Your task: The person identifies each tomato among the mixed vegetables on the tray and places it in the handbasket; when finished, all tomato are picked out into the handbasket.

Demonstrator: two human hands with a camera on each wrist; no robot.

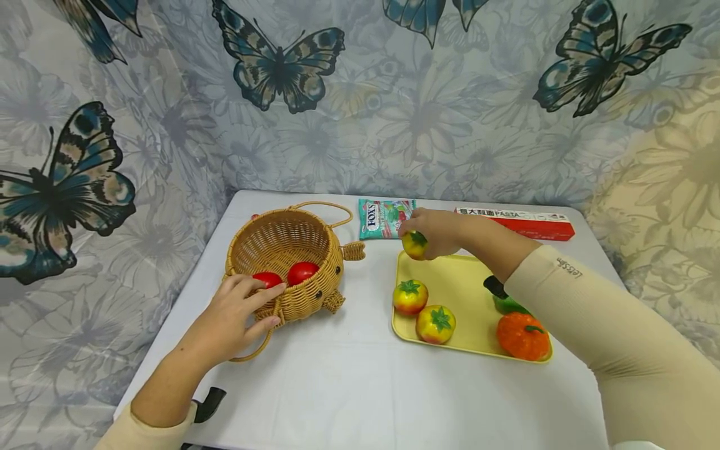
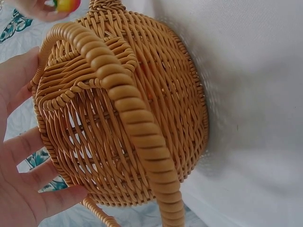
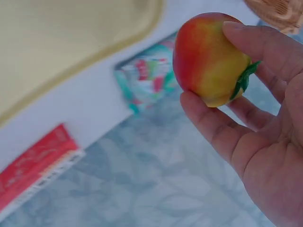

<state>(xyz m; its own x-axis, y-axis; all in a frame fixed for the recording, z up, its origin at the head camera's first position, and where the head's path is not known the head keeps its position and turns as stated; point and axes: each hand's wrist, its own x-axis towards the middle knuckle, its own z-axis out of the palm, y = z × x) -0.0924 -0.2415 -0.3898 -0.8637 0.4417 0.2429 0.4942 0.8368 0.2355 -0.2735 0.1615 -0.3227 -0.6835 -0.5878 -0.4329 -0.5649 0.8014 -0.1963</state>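
Note:
Between its thumb and fingers, the right hand [image 1: 441, 232] pinches a yellow-red fruit with a green leafy top [image 1: 414, 245], above the far left edge of the yellow tray [image 1: 467, 300]. The right wrist view shows that fruit [image 3: 210, 59] in the fingertips of the right hand [image 3: 265, 127]. The left hand [image 1: 227, 315] rests with spread, relaxed fingers at the near rim of the wicker basket [image 1: 304, 300]. Two red items lie in the basket, one of them [image 1: 302, 272] fully clear of the fingers. In the left wrist view the left hand [image 2: 23, 175] is beside the basket [image 2: 165, 109].
Two similar fruits [image 1: 410, 297] [image 1: 435, 324] lie at the tray's left; an orange pumpkin [image 1: 522, 336] and a green item [image 1: 509, 305] are at its right. A teal FOX'S packet [image 1: 385, 219] and a red pasta box [image 1: 534, 225] lie behind.

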